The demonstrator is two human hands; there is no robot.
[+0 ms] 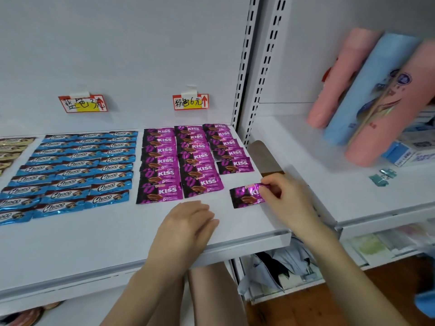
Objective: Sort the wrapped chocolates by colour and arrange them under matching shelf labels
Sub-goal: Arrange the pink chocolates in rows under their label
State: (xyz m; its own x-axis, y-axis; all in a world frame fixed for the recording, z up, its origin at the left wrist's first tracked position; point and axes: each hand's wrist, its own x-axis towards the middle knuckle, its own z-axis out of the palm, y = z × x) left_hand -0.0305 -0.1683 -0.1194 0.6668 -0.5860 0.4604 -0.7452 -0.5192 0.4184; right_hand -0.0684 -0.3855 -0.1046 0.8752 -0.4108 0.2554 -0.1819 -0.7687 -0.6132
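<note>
Pink-purple "Kiss" chocolates (179,161) lie in three columns on the white shelf (94,238) below the pink price label (190,102). Blue "Choco" chocolates (77,170) fill rows below the blue price label (83,104). My right hand (284,198) pinches the right end of one pink chocolate (244,196), which sits just under the short third column, slightly tilted. My left hand (188,222) rests palm down on the shelf in front of the pink columns, fingers loosely together, holding nothing.
Gold-brown chocolates (11,149) lie at the far left edge. A slotted shelf upright (244,67) divides this bay from the right one, which holds pink and blue rolls (367,95), small boxes and a teal clip (382,176). A brown strip (263,158) lies by the upright.
</note>
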